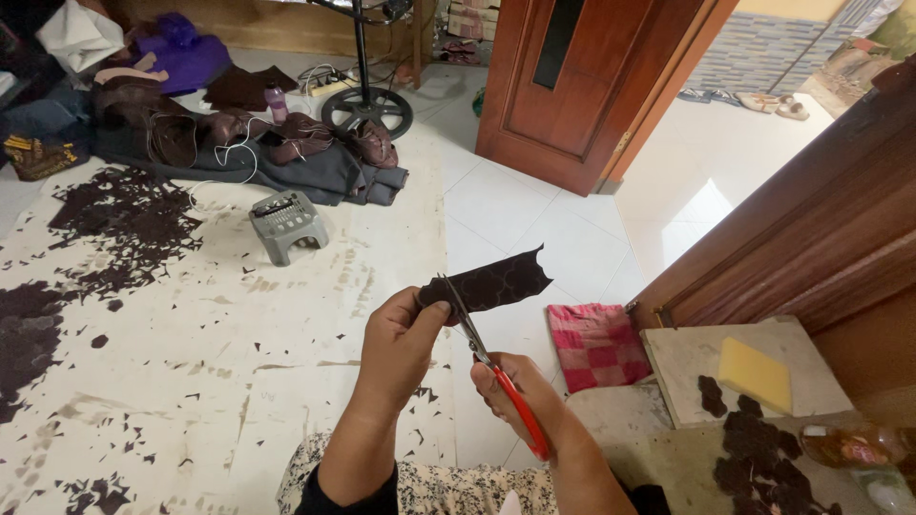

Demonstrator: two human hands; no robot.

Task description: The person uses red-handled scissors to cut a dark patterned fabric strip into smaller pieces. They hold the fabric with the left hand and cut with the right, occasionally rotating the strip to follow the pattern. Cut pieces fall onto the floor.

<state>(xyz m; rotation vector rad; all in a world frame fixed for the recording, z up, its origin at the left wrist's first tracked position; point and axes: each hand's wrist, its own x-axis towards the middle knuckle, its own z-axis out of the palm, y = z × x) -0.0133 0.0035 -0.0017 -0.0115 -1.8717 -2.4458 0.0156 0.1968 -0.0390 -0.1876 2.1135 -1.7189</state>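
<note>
Dark brown leather strip (491, 281), embossed with a scale-like pattern and jagged at its right end, sits raised in front of you above the white tiled floor (534, 238), one piece only. Your left hand (401, 343) pinches its left end between thumb and fingers. Your right hand (510, 391) is closed around the red handles of one pair of scissors (491, 367), whose metal blades reach up to the strip's lower left edge; whether they bite into it you can't quite tell from here. Small dark offcuts litter the pale floor covering (239, 315) to your left, too many to count. One grey plastic stool (286, 224) stands beyond. To your right lie one pink checked cloth (596, 345), one yellow sponge block (754, 374) on a stone slab (687, 367), and a cluster of dark cut pieces (759, 458).
</note>
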